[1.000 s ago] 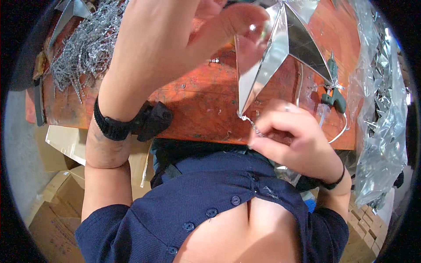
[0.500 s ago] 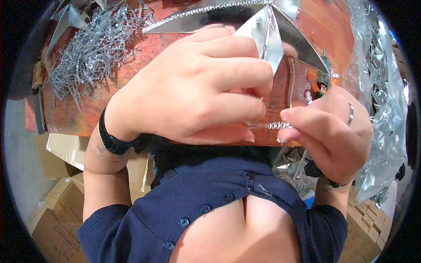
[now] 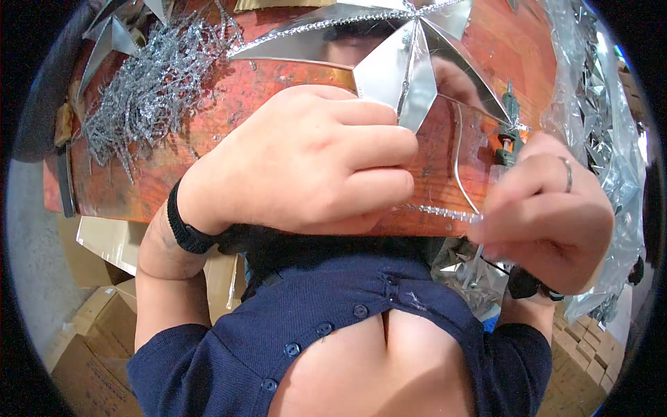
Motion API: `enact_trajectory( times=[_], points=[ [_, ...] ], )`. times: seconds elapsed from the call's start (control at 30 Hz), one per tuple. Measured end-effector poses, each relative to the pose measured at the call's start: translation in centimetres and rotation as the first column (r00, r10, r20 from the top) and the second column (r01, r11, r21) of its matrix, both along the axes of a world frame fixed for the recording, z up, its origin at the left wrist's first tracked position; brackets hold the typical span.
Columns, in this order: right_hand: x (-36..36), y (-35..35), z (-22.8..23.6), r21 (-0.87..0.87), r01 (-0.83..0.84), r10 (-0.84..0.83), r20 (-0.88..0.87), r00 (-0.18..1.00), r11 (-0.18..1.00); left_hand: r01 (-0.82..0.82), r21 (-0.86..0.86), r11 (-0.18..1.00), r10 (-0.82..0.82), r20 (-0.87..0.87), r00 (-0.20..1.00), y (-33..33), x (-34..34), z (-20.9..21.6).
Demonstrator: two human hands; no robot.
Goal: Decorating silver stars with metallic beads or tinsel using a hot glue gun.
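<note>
Plainly, the right hand [image 3: 549,208] pinched a silver strand [image 3: 445,213] by the near edge of the bench [image 3: 438,167]; the left hand [image 3: 313,156] curled over its leftward stretch, that grip too hidden to tell. A mirrored star [image 3: 385,73] lay farther back.

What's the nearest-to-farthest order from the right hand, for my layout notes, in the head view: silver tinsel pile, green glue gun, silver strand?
1. Silver strand: reaches the fingertips of the right hand.
2. Green glue gun: just beyond that hand.
3. Silver tinsel pile: far off to the left.
</note>
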State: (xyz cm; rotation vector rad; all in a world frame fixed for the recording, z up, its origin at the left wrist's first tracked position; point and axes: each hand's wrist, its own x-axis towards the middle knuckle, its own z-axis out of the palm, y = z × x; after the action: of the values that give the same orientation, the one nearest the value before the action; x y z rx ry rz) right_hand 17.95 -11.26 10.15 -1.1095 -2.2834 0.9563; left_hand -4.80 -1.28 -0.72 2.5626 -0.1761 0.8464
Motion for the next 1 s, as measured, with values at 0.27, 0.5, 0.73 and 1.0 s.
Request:
enact_trajectory(
  times=[0.27,0.5,0.73,1.0],
  points=[
    [-1.7,0.4,0.0,0.294,0.219,-0.306,0.292,0.906,0.93,-0.063,0.023,0.998,0.065,-0.108,0.992,-0.4,-0.6,1.2],
    [-2.0,2.8,-1.3,0.438,0.209,-0.398,0.4,0.826,0.874,-0.238,-0.175,0.955,0.2,-0.211,0.957,-2.1,-1.9,0.6],
    [-2.0,5.0,-2.5,0.18,0.364,-0.397,0.209,0.894,0.914,-0.392,-0.443,0.806,0.291,-0.281,0.915,-3.1,-2.8,-0.1],
    [-3.7,6.0,-2.1,0.311,0.365,-0.447,0.254,0.858,0.877,-0.391,-0.591,0.706,0.252,-0.307,0.918,-3.1,-3.1,-0.3]
  ],
)
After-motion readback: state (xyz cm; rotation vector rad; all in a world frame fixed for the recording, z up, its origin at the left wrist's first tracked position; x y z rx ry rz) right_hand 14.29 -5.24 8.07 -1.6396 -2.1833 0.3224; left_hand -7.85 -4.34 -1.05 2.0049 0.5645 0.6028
